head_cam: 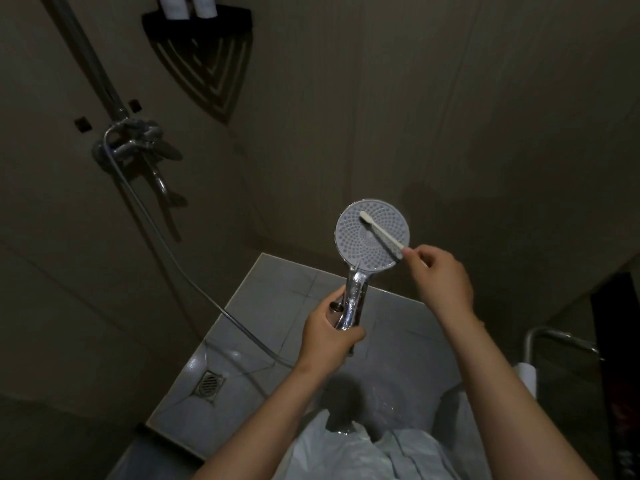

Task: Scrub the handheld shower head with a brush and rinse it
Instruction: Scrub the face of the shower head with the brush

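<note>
The handheld shower head (360,247) is chrome, with a round pale nozzle face turned up toward me. My left hand (330,332) grips its shiny handle from below. A slim white brush (381,230) lies across the face, its head resting near the upper left of the nozzles. My right hand (440,275) pinches the brush's handle end at the face's right rim. The hose (194,282) runs from the handle down and left, then up to the wall mixer.
The chrome mixer tap (135,143) and riser pipe (86,57) are on the left wall. A black corner shelf (204,50) with bottles hangs above. A floor drain (207,382) sits in the wet grey tiles. A metal rail (554,337) stands at right.
</note>
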The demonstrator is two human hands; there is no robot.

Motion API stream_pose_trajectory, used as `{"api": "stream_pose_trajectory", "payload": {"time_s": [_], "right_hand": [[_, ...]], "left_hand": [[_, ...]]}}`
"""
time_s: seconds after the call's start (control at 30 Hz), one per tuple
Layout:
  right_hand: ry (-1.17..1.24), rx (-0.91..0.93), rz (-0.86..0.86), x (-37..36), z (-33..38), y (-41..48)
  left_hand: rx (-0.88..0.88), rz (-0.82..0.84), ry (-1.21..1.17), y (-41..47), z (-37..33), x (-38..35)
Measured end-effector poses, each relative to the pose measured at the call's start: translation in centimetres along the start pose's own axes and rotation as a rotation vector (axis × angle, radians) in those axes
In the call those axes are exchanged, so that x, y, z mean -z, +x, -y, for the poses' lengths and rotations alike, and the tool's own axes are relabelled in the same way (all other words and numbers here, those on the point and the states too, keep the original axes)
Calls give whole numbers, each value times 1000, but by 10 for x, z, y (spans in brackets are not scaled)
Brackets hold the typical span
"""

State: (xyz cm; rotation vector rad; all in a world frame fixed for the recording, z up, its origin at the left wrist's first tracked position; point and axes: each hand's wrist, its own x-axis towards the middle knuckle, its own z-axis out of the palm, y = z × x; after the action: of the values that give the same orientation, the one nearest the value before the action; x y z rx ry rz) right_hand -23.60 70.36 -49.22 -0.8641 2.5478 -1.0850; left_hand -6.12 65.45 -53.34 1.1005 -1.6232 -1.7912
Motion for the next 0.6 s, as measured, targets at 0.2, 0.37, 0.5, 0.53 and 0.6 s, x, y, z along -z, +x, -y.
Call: {"api": "stream_pose_trajectory", "payload": {"time_s": [0.2,0.37,0.5,0.53,0.6], "right_hand": [[-92,3,-146,1,13,12],[23,31,-151,-3,14,8],[103,71,-64,3,1,0],[90,72,-18,3,-2,-3],[84,58,31,1,-7,-7]], "left_hand": [[-10,-10,-7,1,-1,-1],[5,-23,-15,1,3,2],[5,-32,-27,0,4,3],[4,-34,-32,0,4,4],[2,-37,-31,-1,3,4]]}}
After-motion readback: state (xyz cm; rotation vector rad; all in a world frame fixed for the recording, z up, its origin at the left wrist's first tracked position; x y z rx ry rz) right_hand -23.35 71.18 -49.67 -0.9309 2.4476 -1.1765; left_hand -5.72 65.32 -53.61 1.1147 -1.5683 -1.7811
